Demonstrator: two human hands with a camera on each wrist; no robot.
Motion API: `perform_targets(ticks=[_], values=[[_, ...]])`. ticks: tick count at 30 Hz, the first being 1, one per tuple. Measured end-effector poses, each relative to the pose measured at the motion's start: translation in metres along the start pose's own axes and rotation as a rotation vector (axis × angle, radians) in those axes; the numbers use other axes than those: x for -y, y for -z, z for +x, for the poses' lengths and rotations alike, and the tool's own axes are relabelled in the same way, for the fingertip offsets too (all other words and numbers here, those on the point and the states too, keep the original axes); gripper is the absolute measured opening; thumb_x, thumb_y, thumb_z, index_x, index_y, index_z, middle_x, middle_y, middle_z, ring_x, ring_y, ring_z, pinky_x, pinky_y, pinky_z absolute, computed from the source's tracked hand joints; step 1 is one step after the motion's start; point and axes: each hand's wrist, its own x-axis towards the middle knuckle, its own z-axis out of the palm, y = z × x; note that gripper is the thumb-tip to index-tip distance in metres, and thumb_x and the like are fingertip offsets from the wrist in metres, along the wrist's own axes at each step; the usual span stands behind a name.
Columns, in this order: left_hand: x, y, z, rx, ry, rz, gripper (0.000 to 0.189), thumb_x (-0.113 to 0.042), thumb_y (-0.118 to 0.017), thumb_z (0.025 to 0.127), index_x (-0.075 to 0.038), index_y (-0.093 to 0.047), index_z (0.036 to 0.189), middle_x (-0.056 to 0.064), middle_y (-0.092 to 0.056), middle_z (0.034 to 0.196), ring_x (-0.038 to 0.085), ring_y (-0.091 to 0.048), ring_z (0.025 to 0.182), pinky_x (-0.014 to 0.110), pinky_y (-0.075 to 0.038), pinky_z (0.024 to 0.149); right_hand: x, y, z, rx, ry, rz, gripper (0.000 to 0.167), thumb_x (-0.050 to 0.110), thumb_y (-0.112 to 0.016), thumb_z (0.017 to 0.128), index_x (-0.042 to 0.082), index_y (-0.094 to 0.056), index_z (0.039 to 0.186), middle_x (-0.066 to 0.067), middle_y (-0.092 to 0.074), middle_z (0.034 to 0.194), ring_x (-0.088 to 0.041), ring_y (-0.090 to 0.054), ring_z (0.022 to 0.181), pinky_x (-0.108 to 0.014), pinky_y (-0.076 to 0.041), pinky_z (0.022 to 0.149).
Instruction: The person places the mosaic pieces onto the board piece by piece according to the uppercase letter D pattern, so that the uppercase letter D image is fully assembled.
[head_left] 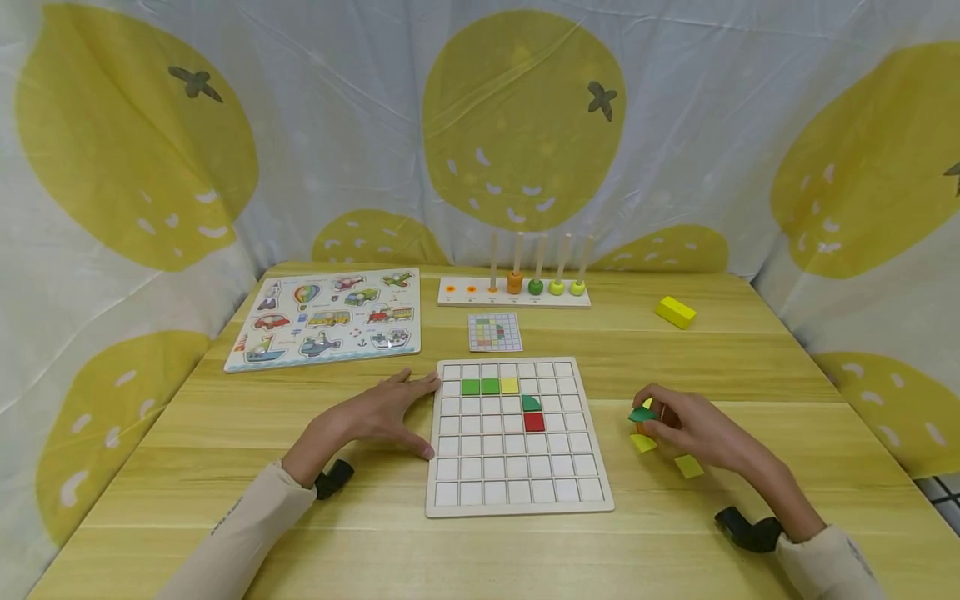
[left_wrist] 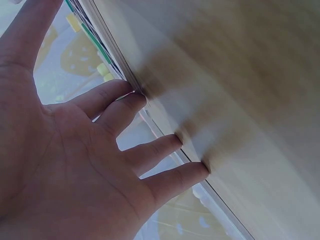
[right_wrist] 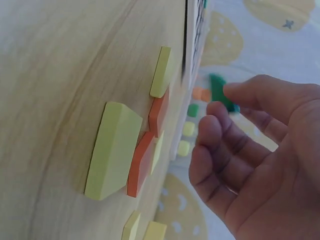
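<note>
The spread left hand (head_left: pixel 384 410) touches the board's (head_left: pixel 520 509) left edge; the right hand (head_left: pixel 696 427) pinches a green piece (head_left: pixel 640 414).

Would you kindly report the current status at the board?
Left hand touching board; right hand pinching green piece; board partly filled; nothing seen blocking it.

Card (head_left: pixel 495 332) behind grid board (head_left: pixel 512 444) — puzzle (head_left: pixel 357 318) left of card, loose tiles (head_left: pixel 689 466) right of board.
</note>
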Motion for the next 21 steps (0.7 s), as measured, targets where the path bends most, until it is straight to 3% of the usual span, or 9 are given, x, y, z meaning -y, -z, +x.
perform_targets(ticks=[3,7,15,21], values=[[0.000,0.000,0.000,0.002,0.004,0.003,0.109,-0.060,-0.078,0.067,-0.015,-0.028,0.152,0.004,-0.022,0.159,0.041,-0.007,0.145,0.064,-0.020,0.109,-0.002,0.000,0.004,-0.010,0.021,0.006,0.009,0.008,-0.059,0.094,0.012,-0.063,0.101,0.005,-0.059,0.074,-0.003,-0.048,0.061,-0.022,-0.044,0.053],[0.000,-0.001,0.001,0.006,0.013,0.000,0.108,-0.060,-0.078,0.067,-0.016,-0.028,0.152,0.004,-0.023,0.158,0.041,-0.008,0.145,0.064,-0.020,0.109,-0.005,0.000,0.008,-0.017,0.020,-0.015,0.012,0.002,-0.058,0.093,0.011,-0.066,0.096,0.005,-0.061,0.076,-0.003,-0.051,0.064,-0.023,-0.046,0.056],[-0.001,0.001,0.001,0.010,0.019,-0.001,0.108,-0.060,-0.078,0.068,-0.017,-0.028,0.153,0.004,-0.023,0.158,0.041,-0.008,0.145,0.064,-0.021,0.109,-0.005,0.002,0.012,-0.021,-0.008,-0.059,0.013,0.002,-0.060,0.091,0.008,-0.065,0.102,0.004,-0.060,0.079,-0.005,-0.050,0.063,-0.023,-0.045,0.055],[-0.001,0.000,0.001,0.009,0.022,-0.004,0.108,-0.060,-0.078,0.068,-0.017,-0.028,0.153,0.004,-0.022,0.159,0.041,-0.007,0.145,0.064,-0.021,0.109,-0.003,0.001,0.026,0.014,0.002,-0.144,0.022,0.010,-0.068,0.088,0.007,-0.066,0.110,0.002,-0.061,0.092,-0.012,-0.057,0.079,-0.027,-0.049,0.066]])
